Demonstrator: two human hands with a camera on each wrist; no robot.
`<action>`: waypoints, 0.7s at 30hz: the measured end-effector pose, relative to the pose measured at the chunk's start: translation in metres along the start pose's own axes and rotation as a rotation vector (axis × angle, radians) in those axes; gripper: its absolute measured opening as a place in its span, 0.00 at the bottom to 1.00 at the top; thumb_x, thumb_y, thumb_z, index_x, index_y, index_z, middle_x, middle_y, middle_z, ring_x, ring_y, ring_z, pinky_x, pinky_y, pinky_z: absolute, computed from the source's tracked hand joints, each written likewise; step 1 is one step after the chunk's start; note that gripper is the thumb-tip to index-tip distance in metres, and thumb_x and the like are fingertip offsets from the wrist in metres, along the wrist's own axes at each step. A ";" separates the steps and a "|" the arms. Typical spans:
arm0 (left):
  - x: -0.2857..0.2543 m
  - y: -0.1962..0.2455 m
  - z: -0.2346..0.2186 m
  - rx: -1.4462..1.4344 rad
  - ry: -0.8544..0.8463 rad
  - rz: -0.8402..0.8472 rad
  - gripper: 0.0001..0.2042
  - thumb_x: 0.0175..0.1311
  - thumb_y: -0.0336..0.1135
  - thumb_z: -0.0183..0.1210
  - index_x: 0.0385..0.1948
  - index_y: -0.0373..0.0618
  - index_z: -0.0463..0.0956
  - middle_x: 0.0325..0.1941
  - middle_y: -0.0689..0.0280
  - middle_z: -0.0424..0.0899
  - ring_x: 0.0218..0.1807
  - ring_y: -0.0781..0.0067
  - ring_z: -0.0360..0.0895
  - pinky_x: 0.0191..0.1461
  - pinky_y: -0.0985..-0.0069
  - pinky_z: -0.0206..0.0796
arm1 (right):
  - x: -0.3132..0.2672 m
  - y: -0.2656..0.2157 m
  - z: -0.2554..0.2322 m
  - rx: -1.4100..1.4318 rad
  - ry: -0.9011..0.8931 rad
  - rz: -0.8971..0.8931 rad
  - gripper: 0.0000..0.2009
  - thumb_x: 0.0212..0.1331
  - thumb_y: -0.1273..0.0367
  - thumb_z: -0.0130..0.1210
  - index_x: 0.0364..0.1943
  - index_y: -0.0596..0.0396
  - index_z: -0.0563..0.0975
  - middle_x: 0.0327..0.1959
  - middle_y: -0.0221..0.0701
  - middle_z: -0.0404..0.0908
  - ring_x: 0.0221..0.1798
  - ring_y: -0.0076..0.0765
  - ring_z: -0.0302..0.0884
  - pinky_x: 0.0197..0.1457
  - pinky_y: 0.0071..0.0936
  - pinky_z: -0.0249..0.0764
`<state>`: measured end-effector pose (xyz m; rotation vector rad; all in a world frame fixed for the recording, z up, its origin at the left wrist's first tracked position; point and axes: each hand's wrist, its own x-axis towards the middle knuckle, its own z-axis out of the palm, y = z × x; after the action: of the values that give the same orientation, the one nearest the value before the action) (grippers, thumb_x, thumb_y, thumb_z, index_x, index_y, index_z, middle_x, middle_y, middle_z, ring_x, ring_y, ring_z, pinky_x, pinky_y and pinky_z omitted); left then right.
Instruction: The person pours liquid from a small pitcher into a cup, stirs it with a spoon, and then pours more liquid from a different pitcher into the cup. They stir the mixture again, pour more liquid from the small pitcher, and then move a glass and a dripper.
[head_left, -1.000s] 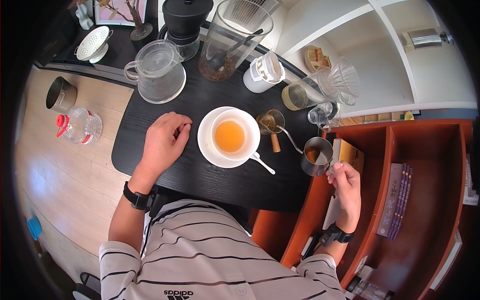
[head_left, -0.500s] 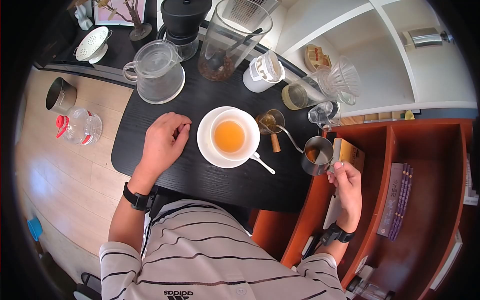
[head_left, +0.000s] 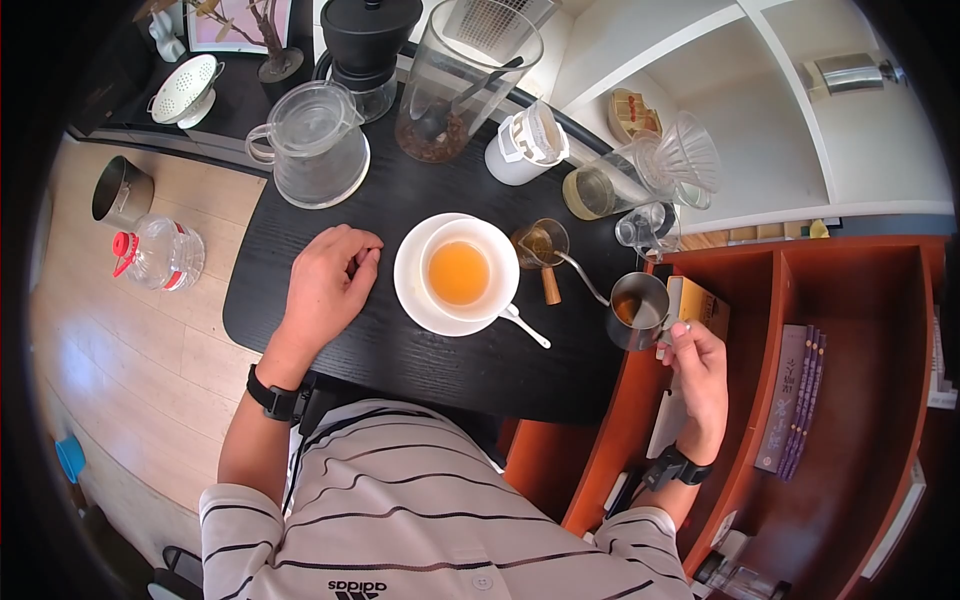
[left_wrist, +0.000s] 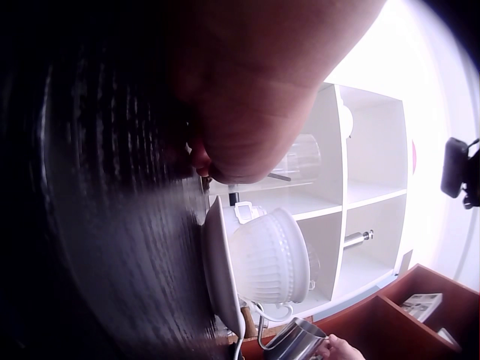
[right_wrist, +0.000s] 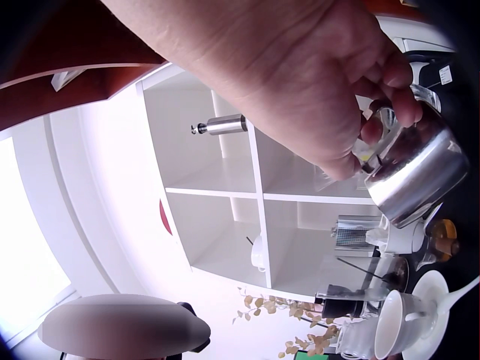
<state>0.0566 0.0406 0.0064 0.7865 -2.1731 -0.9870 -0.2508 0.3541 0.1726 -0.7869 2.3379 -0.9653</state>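
My right hand (head_left: 700, 370) grips the handle of a small steel gooseneck kettle (head_left: 640, 312), which holds some amber liquid. Its thin spout reaches left toward a little glass pitcher (head_left: 543, 240) with a wooden handle, the tip right by the pitcher's rim. In the right wrist view the kettle (right_wrist: 420, 165) leans over, fingers curled through its handle. Left of the pitcher, a white cup (head_left: 458, 270) of orange-amber liquid stands on a white saucer (head_left: 408, 285), with a white spoon (head_left: 528, 330) beside it. My left hand (head_left: 330, 275) rests on the black table, loosely curled, left of the saucer.
Along the table's back stand a glass server (head_left: 318, 150), a black grinder (head_left: 372, 50), a tall glass container (head_left: 440, 110), a white canister (head_left: 525, 150) and a glass dripper set (head_left: 640, 175). A reddish wooden shelf unit (head_left: 850, 300) borders the right.
My right hand and the kettle have shifted slightly to the right. The left hand, cup and pitcher stay where they were.
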 end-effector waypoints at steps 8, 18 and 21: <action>0.000 -0.001 0.000 0.007 -0.005 0.001 0.04 0.66 0.23 0.65 0.40 0.38 0.85 0.29 0.62 0.78 0.29 0.65 0.75 0.35 0.70 0.68 | 0.002 -0.013 -0.002 -0.069 -0.003 -0.013 0.20 0.79 0.55 0.59 0.35 0.60 0.83 0.31 0.24 0.82 0.34 0.18 0.73 0.41 0.21 0.68; -0.001 -0.002 0.001 0.000 0.003 0.003 0.04 0.66 0.22 0.65 0.40 0.38 0.85 0.29 0.62 0.78 0.29 0.66 0.74 0.35 0.70 0.68 | 0.004 -0.022 -0.003 -0.107 0.010 -0.025 0.21 0.78 0.54 0.60 0.35 0.60 0.83 0.29 0.24 0.81 0.33 0.18 0.72 0.40 0.22 0.67; -0.001 -0.003 0.001 -0.004 0.006 0.008 0.04 0.66 0.23 0.65 0.39 0.39 0.84 0.29 0.63 0.78 0.28 0.66 0.74 0.35 0.69 0.68 | 0.005 -0.022 -0.004 -0.116 0.030 -0.059 0.23 0.78 0.50 0.59 0.30 0.55 0.80 0.26 0.22 0.79 0.31 0.15 0.69 0.36 0.19 0.63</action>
<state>0.0568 0.0401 0.0032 0.7773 -2.1668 -0.9830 -0.2491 0.3397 0.1905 -0.8965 2.4261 -0.8778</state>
